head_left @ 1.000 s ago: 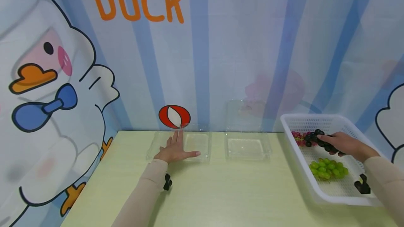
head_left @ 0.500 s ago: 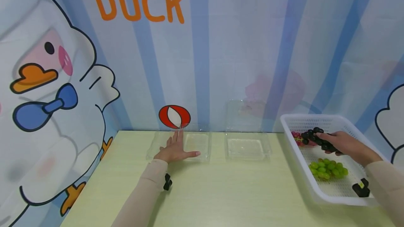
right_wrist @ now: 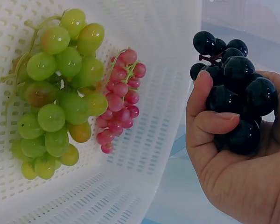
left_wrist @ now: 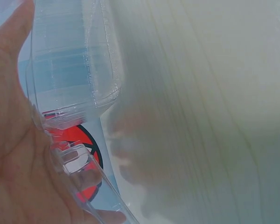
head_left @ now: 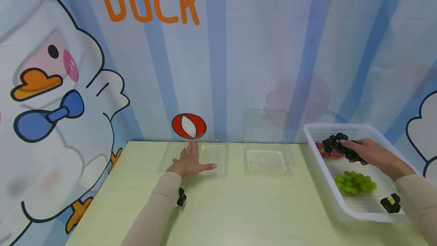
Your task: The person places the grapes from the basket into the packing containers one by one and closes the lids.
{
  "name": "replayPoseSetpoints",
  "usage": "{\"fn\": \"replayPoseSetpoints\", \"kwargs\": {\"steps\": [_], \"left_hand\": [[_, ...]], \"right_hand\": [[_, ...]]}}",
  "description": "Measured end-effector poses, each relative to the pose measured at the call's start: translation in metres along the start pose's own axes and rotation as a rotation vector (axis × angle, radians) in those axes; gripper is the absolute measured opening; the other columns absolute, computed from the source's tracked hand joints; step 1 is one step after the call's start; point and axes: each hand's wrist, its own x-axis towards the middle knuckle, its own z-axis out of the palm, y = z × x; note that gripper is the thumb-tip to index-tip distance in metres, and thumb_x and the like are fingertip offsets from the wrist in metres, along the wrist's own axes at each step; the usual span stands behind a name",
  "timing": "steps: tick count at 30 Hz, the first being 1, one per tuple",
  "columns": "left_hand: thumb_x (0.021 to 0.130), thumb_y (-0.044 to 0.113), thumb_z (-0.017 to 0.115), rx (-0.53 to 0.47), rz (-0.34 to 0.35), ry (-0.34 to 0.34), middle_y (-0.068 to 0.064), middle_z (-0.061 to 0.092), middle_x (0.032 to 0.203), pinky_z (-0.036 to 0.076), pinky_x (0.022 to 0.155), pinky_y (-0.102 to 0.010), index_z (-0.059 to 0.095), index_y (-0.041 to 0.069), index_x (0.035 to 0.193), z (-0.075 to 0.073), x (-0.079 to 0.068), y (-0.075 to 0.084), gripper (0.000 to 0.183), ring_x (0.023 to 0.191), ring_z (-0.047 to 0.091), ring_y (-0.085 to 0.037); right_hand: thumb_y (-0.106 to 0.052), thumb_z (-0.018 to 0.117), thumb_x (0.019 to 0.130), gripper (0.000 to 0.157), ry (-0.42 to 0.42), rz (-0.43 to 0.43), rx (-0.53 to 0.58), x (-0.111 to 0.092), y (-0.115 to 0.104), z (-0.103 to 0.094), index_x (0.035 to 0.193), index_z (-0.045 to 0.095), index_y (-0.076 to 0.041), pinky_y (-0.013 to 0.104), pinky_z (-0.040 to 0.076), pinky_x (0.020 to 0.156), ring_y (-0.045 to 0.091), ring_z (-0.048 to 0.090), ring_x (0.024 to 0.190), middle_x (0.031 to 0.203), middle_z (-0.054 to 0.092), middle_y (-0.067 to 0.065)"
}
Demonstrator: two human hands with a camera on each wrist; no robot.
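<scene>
In the head view my right hand [head_left: 373,156] grips a bunch of black grapes [head_left: 336,142] over the white perforated basket [head_left: 370,216]. The right wrist view shows its fingers curled round the black grapes [right_wrist: 242,93]. Beneath lie a bunch of pink grapes [head_left: 328,153] at the back of the basket and a bunch of green grapes [head_left: 355,183] nearer the front. On the left, my left hand [head_left: 189,162] touches a clear plastic clamshell box [head_left: 215,153] with its fingers straight and thumb spread. That box's lid stands raised, as the left wrist view partly shows.
A second clear clamshell box [head_left: 266,159], lid raised, stands between the first box and the basket. Behind the pale yellow table [head_left: 239,208] hangs a blue striped curtain [head_left: 256,48] with a duck print.
My right hand has lifted the black grapes slightly and shifted them a little left, uncovering more of the pink bunch. The left hand has stayed in place.
</scene>
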Motion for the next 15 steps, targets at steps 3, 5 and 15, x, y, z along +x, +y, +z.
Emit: {"fn": "replayPoseSetpoints", "kwargs": {"steps": [3,5,15], "left_hand": [[0.074,0.085,0.064,0.000,-0.001,0.004,-0.014,-0.003,0.171,0.010,0.106,-0.084,-0.002,0.012,0.164,-0.001,0.000,0.000,0.134,0.154,0.006,-0.049],[0.073,0.085,0.064,-0.004,-0.001,0.004,-0.014,-0.004,0.171,0.009,0.106,-0.084,-0.002,0.012,0.165,-0.001,0.000,0.000,0.134,0.154,0.006,-0.049],[0.072,0.086,0.063,-0.002,0.000,0.006,-0.014,-0.004,0.171,0.008,0.107,-0.084,-0.003,0.012,0.164,0.000,-0.001,0.000,0.136,0.155,0.003,-0.047]], "right_hand": [[-0.060,0.034,0.106,0.074,0.013,-0.006,0.013,-0.003,-0.004,0.001,0.116,0.056,0.010,0.038,0.050,0.074,0.019,0.058,0.078,0.086,0.064,0.006],[-0.060,0.035,0.106,0.069,0.017,0.000,0.035,-0.004,-0.007,0.002,0.105,0.060,0.004,0.037,0.049,0.073,0.016,0.054,0.070,0.085,0.067,0.003],[-0.061,0.034,0.105,0.065,0.029,-0.019,0.046,-0.012,-0.014,0.006,0.098,0.059,-0.002,0.035,0.046,0.074,0.018,0.054,0.073,0.091,0.068,0.006]]}}
